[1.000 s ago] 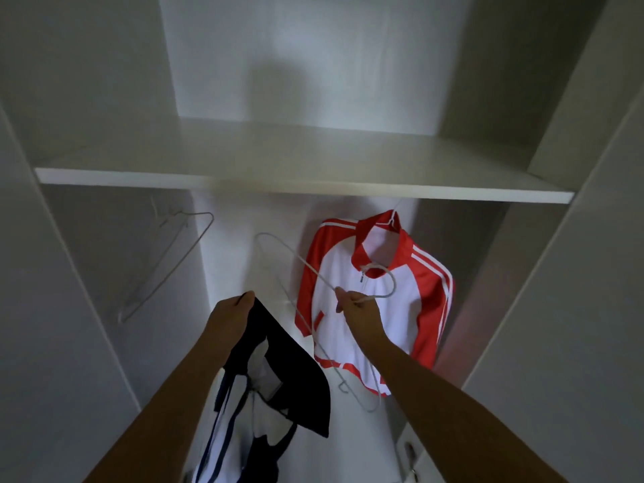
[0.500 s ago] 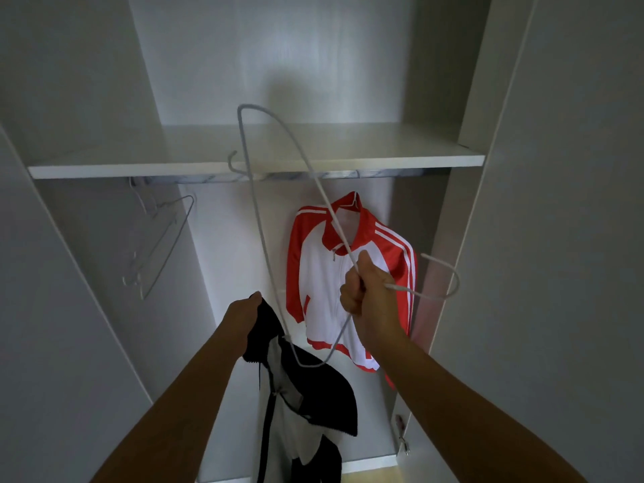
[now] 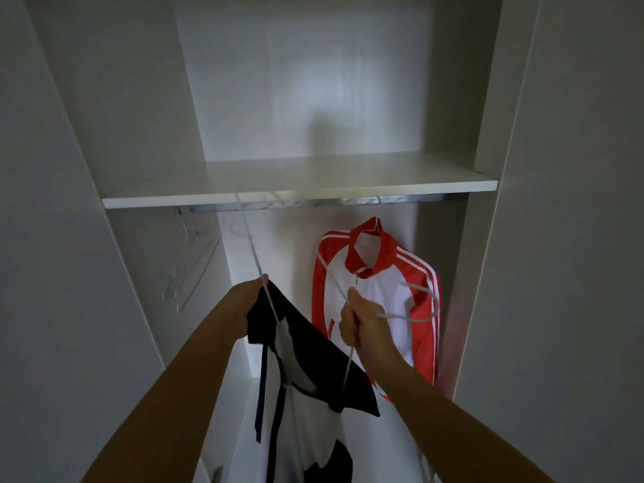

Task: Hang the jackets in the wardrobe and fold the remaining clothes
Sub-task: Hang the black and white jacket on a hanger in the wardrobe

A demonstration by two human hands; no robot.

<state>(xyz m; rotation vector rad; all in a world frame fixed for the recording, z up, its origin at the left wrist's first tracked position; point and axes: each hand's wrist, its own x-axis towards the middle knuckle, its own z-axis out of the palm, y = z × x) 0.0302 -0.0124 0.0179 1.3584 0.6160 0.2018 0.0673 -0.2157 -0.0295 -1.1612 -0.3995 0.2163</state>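
Two hands are at work in the lower middle of the frame. Your left hand (image 3: 248, 308) is clenched on the dark collar of the black-and-white jacket (image 3: 313, 374), which droops from that grip toward the bottom edge. Your right hand (image 3: 362, 327) is fisted round the neck of the wire hanger (image 3: 397, 317), with the hook poking out to the right in front of the red-and-white jacket (image 3: 383, 301). That one already hangs from the rail (image 3: 331, 203) under the shelf (image 3: 299, 183), right of centre.

One long side of the wire hanger runs up and left past your left hand toward the shelf edge; another drops from your right fist across the dark collar. Whether either end sits inside the neck opening, I cannot tell.

Expect the black-and-white jacket to be light and wholly limp. It looks like smooth sports fabric, so it will likely slide along thin wire and slip off a shoulder if you let go early. Keep your hold at the collar, where the cloth is doubled and firmest, and shift to each shoulder seam as you feed a wire arm in; avoid the loose front panels, which will only bunch.

The wire hanger looks thin and springy and will probably flex and swing. Grip it just below the hook, as you do now, so it cannot twist. A few bare hangers (image 3: 195, 259) hang at centre left, well apart from your hands.
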